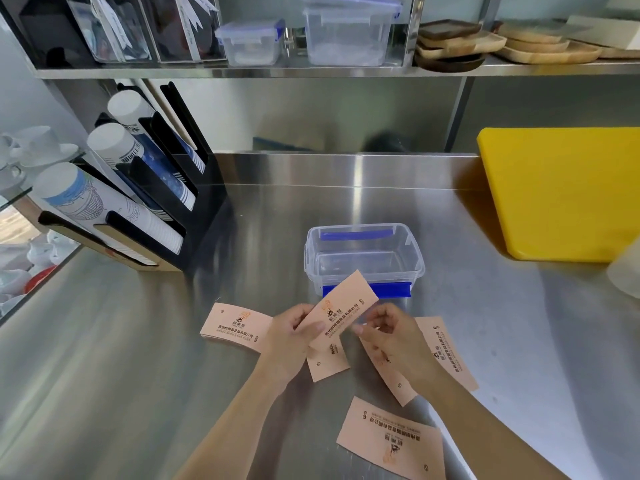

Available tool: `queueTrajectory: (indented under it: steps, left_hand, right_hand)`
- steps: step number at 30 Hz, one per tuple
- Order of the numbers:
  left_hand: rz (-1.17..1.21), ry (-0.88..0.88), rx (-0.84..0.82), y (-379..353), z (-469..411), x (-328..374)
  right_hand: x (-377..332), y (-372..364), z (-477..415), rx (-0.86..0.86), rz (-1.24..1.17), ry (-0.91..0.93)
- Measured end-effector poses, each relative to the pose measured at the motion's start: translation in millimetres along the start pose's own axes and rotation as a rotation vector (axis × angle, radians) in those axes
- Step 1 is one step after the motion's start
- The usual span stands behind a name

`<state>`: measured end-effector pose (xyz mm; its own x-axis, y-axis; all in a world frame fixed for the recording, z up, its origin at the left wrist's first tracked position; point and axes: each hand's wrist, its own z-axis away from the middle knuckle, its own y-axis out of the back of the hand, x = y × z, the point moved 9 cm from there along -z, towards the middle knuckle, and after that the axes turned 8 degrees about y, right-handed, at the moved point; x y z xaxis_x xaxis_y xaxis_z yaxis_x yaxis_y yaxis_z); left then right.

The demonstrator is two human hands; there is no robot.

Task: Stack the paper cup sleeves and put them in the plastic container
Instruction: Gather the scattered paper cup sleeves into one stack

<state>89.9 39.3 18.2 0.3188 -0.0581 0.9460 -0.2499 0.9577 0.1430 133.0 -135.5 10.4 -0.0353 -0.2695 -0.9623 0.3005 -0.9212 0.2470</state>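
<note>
Head camera looks down at a big shiny steel counter [138, 341]. A thick yellow plastic board [561, 192] lies on its far right part. At the far left stands a black cup rack [194, 216] with rows of white paper cups [114, 209] lying in its slots, some with blue drawings.

On the steel shelf [311, 71] above sit two clear lidded plastic boxes [346, 36], clear holders with paper strips, and a stack of round wooden trays [502, 43].

In the middle of the counter sits a clear plastic container with blue clips [363, 258]. Its lid is off and nothing is inside it.

Just in front of the container, both hands hold up one pink paper cup sleeve [341, 310]. The left hand [291, 337] pinches its lower left end. The right hand [388, 334] pinches its right edge with curled fingertips. This held sleeve is tilted and covers part of the container's front blue clip.

More pink sleeves lie flat on the counter. A small stack [235, 327] lies just left of the left hand. One sleeve [327, 362] lies under and between the hands. Two sleeves [446, 351] lie under the right hand and wrist. One more sleeve [391, 441] lies nearest the person, between the arms.

Each sleeve has black Chinese writing and a small orange and black logo, too small to read well.
</note>
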Motion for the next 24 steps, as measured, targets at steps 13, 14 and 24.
queueTrajectory:
  steps: [13, 14, 24]
  left_hand:
    - [-0.233, -0.037, 0.171, 13.6, -6.2, 0.9]
    - [-0.238, -0.036, 0.184, 13.5, -6.5, -0.3]
    - [-0.06, 0.017, 0.241, 20.3, -5.5, -8.1]
  right_hand:
    - [38.1, 15.7, -13.2, -0.258, 0.832, -0.155]
    - [39.2, 16.5, -14.0, -0.256, 0.832, -0.194]
    - [42.1, 22.9, -19.6, -0.181, 0.43, -0.273]
